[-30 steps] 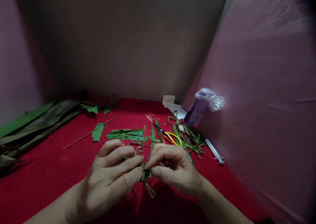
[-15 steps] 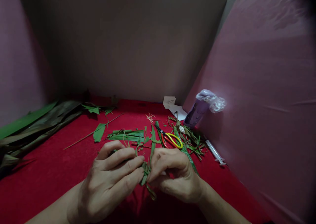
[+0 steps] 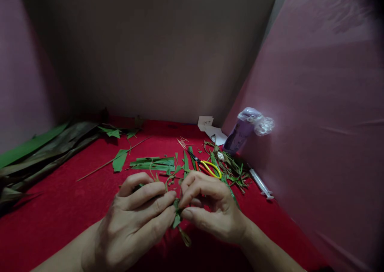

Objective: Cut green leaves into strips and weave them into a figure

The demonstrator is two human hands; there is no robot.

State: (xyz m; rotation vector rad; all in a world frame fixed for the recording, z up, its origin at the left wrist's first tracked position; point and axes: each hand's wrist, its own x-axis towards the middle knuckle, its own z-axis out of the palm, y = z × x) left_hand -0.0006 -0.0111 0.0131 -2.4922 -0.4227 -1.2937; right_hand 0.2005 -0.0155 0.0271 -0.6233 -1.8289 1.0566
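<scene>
Low in the centre, my left hand (image 3: 141,218) is closed over a small folded bundle of green leaf (image 3: 177,216), its fingertips pressed on the bundle's left side. A dry, looped leaf end (image 3: 185,238) hangs below it. My right hand (image 3: 207,208) is at the bundle's right edge, fingers curled, with a gap between thumb and index finger. Its index fingertip is against or very near the leaf. Much of the bundle is hidden under the left fingers. Just beyond my right hand lie scissors with red and yellow handles (image 3: 213,168), partly covered by that hand.
Cut green leaf strips (image 3: 154,164) and toothpicks (image 3: 181,143) lie ahead on the red cloth (image 3: 60,224). To the right are leaf scraps (image 3: 234,170), a syringe (image 3: 261,185), a purple plastic-wrapped container (image 3: 240,134) and white paper (image 3: 216,135). Large leaves (image 3: 45,148) lie left.
My right hand has loosened from a tighter pinch, its fingers lifting and its thumb moving away from the index finger. The left hand stays nearly still on the leaf bundle.
</scene>
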